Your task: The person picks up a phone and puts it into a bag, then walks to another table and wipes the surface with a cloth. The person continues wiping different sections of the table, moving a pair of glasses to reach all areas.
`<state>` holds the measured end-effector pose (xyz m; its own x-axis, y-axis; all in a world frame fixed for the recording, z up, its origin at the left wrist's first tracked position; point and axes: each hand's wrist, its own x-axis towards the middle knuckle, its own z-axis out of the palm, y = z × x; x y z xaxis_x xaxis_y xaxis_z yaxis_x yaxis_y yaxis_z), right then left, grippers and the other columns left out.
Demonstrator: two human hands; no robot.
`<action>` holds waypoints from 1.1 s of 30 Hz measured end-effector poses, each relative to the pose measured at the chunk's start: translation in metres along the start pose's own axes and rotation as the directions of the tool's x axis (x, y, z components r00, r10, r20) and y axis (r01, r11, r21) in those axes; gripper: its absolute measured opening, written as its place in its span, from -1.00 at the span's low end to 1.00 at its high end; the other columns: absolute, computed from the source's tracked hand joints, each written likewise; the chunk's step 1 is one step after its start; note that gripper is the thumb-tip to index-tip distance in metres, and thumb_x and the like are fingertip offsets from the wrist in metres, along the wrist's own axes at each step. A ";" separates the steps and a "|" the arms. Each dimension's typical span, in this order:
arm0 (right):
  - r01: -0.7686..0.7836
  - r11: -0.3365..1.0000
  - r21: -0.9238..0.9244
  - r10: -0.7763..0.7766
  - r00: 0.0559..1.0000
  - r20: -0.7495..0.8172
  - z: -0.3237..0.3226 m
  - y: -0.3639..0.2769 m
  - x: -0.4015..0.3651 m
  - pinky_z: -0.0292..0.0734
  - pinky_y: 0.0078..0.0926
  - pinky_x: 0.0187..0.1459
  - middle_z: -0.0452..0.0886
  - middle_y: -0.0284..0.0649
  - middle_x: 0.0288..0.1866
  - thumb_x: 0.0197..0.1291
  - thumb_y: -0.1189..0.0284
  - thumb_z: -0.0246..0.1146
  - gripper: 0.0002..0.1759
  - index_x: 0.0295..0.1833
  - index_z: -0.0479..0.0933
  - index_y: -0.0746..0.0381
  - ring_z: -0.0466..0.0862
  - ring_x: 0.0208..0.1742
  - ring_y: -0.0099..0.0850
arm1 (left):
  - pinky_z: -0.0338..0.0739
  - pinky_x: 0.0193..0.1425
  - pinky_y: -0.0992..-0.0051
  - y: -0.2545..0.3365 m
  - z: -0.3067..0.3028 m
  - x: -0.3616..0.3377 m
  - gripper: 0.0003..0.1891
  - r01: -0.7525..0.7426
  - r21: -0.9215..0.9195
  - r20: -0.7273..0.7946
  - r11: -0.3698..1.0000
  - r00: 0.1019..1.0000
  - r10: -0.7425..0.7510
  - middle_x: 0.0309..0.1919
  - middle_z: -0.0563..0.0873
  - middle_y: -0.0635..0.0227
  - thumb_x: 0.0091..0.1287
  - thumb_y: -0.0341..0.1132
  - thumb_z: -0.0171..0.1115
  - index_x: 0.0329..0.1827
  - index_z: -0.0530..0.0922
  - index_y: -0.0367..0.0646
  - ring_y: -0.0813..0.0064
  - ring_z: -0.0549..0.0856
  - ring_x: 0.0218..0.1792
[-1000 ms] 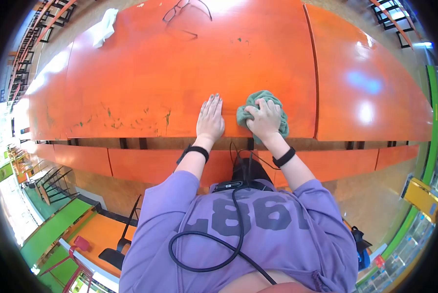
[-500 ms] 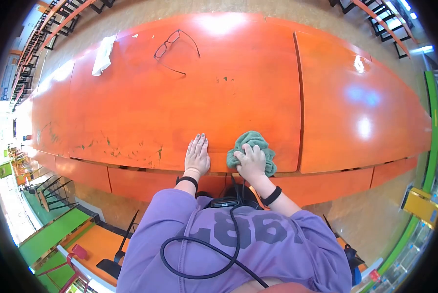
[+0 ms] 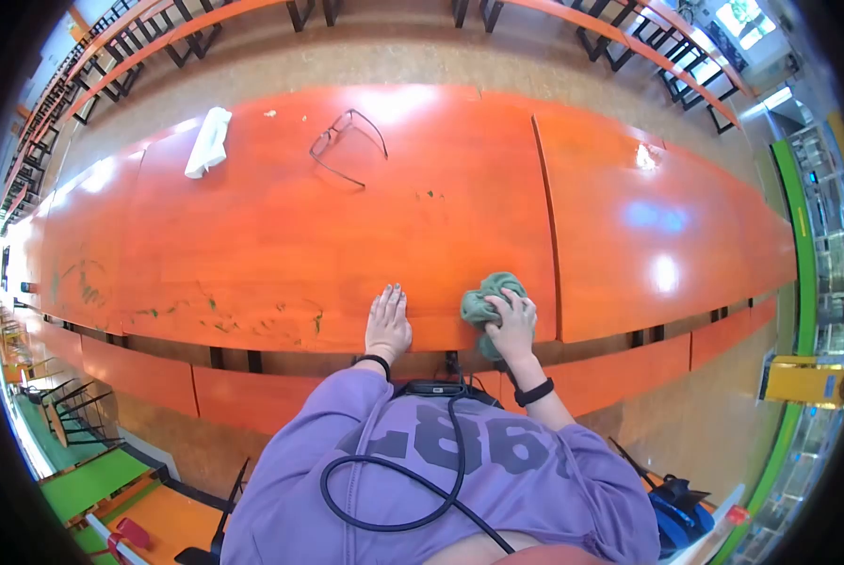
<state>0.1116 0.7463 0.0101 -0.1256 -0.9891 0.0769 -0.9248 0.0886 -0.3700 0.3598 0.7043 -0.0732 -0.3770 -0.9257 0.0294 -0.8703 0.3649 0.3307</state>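
Note:
My left hand (image 3: 388, 322) lies flat near the front edge of the orange table (image 3: 347, 235), its fingers stretched forward and holding nothing. To its right, my right hand (image 3: 512, 325) is bent around a bunched green cloth (image 3: 494, 298), which rests on the tabletop with part of it hanging at the front edge. Eyeglasses (image 3: 324, 141) with open arms lie farther back. White crumpled tissue (image 3: 209, 143) sits at the back left. Green smears (image 3: 215, 315) mark the left front of the table, and a small green bit (image 3: 430, 194) lies near the middle.
An orange bench (image 3: 238, 395) runs along the near side of the table. Gaps divide the tabletop into sections. More orange benches (image 3: 592, 36) stand beyond it. At the lower left is a green table (image 3: 92, 485); a yellow box (image 3: 803, 381) is at the right.
The view has tilted up and shifted. My right hand has moved slightly right with the green cloth, which is bunched differently. My left hand still lies flat.

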 end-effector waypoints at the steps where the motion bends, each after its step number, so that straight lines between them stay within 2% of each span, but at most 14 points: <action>1: -0.015 0.999 0.030 0.017 0.999 -0.040 0.005 0.006 0.005 0.22 -0.04 0.17 0.37 -0.41 0.19 -0.28 0.42 0.35 -0.43 -0.01 0.51 -0.19 0.27 0.17 -0.14 | -0.02 0.50 0.21 -0.001 -0.001 0.003 -0.43 -0.002 -0.001 -0.002 1.000 1.000 0.002 0.39 0.24 0.21 0.16 -0.34 0.02 0.30 0.28 -0.23 0.24 0.13 0.45; 5: 0.077 0.992 -0.097 -0.067 0.992 0.105 0.005 -0.001 0.019 0.27 -0.04 0.16 0.35 -0.35 0.14 -0.25 0.40 0.35 -0.43 0.01 0.47 -0.19 0.24 0.19 -0.12 | -0.02 0.50 0.22 0.002 -0.002 -0.001 -0.44 -0.013 -0.015 -0.028 1.000 1.000 0.013 0.38 0.25 0.22 0.15 -0.34 0.02 0.29 0.29 -0.26 0.25 0.13 0.45; 9: 0.054 0.996 -0.067 -0.047 0.994 0.095 0.002 -0.007 0.018 0.29 -0.04 0.14 0.33 -0.32 0.15 -0.28 0.35 0.39 -0.40 0.02 0.46 -0.19 0.24 0.19 -0.09 | 0.00 0.50 0.22 -0.002 0.004 -0.004 -0.45 -0.035 -0.015 -0.054 0.999 0.998 0.035 0.37 0.27 0.19 0.17 -0.32 0.02 0.28 0.30 -0.28 0.24 0.14 0.44; 11: 0.089 0.994 -0.070 -0.086 0.995 0.042 -0.003 -0.007 0.006 0.29 -0.03 0.13 0.32 -0.30 0.16 -0.31 0.36 0.40 -0.40 0.00 0.46 -0.19 0.24 0.19 -0.07 | 0.01 0.49 0.22 -0.006 0.007 -0.004 -0.44 -0.060 -0.028 -0.084 0.998 0.995 0.058 0.37 0.26 0.16 0.18 -0.30 0.03 0.28 0.30 -0.29 0.23 0.14 0.44; 14: 0.116 0.990 -0.083 -0.114 0.993 0.019 -0.001 -0.002 -0.013 0.31 -0.02 0.11 0.31 -0.27 0.18 -0.34 0.39 0.41 -0.42 -0.04 0.47 -0.17 0.26 0.17 -0.05 | -0.04 0.50 0.23 -0.014 0.006 -0.003 -0.43 -0.105 -0.028 -0.022 0.994 0.994 0.104 0.39 0.25 0.14 0.26 -0.17 0.00 0.31 0.29 -0.28 0.23 0.11 0.46; 18: 0.238 0.963 -0.130 -0.229 0.970 0.082 0.003 -0.005 -0.039 0.29 -0.05 0.11 0.32 -0.29 0.17 -0.40 0.42 0.42 -0.45 -0.13 0.50 -0.12 0.27 0.15 -0.06 | -0.08 0.51 0.21 -0.023 -0.012 0.003 -0.32 -0.275 0.151 0.119 0.950 0.959 0.259 0.38 0.25 0.10 0.28 0.04 -0.02 0.32 0.27 -0.29 0.20 0.11 0.45; 20: 0.291 0.944 -0.155 -0.286 0.957 0.050 0.005 -0.008 -0.047 0.28 -0.06 0.10 0.33 -0.32 0.15 -0.39 0.43 0.40 -0.48 -0.16 0.50 -0.13 0.27 0.14 -0.08 | -0.09 0.51 0.21 -0.027 -0.015 0.003 -0.34 -0.310 0.152 0.111 0.938 0.949 0.296 0.39 0.24 0.10 0.29 0.02 -0.02 0.32 0.27 -0.29 0.21 0.11 0.45; 23: 0.247 0.936 -0.249 -0.253 0.968 0.009 0.020 -0.008 -0.042 0.28 -0.08 0.08 0.34 -0.33 0.14 -0.37 0.44 0.39 -0.49 -0.16 0.50 -0.16 0.27 0.16 -0.09 | -0.08 0.51 0.19 -0.031 -0.016 0.008 -0.40 -0.323 0.137 0.054 0.936 0.946 0.319 0.36 0.26 0.13 0.28 -0.04 0.01 0.30 0.30 -0.24 0.23 0.13 0.44; 24: 0.207 0.946 -0.251 -0.201 0.978 0.047 0.015 -0.017 -0.035 0.29 -0.10 0.06 0.34 -0.35 0.13 -0.34 0.45 0.38 -0.50 -0.16 0.50 -0.18 0.27 0.17 -0.11 | -0.06 0.51 0.18 -0.033 -0.013 0.008 -0.42 -0.324 0.124 0.028 0.938 0.946 0.323 0.34 0.28 0.14 0.26 -0.06 0.03 0.28 0.32 -0.23 0.21 0.14 0.43; 27: 0.226 0.932 -0.283 -0.234 0.972 0.007 0.035 -0.009 -0.011 0.30 -0.11 0.03 0.33 -0.36 0.12 -0.33 0.44 0.38 -0.51 -0.16 0.51 -0.19 0.26 0.18 -0.12 | -0.01 0.49 0.16 -0.032 -0.013 0.010 -0.47 -0.324 0.080 -0.027 0.943 0.945 0.327 0.29 0.33 0.16 0.23 -0.11 0.08 0.23 0.37 -0.18 0.20 0.18 0.40; 33: 0.001 0.963 -0.268 -0.003 1.000 -0.004 0.026 -0.022 0.056 0.32 -0.04 0.03 0.35 -0.32 0.10 -0.20 0.42 0.33 -0.61 -0.16 0.51 -0.14 0.26 0.19 -0.10 | 0.03 0.48 0.18 -0.033 -0.019 0.010 -0.51 -0.322 0.034 -0.019 0.946 0.946 0.323 0.27 0.35 0.21 0.23 -0.14 0.10 0.20 0.39 -0.15 0.25 0.21 0.38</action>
<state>0.1347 0.6854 -0.0016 -0.1247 -0.9888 0.0818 -0.9874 0.1155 -0.1083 0.3908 0.6816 -0.0660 -0.6321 -0.7598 0.1523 -0.7124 0.6471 0.2714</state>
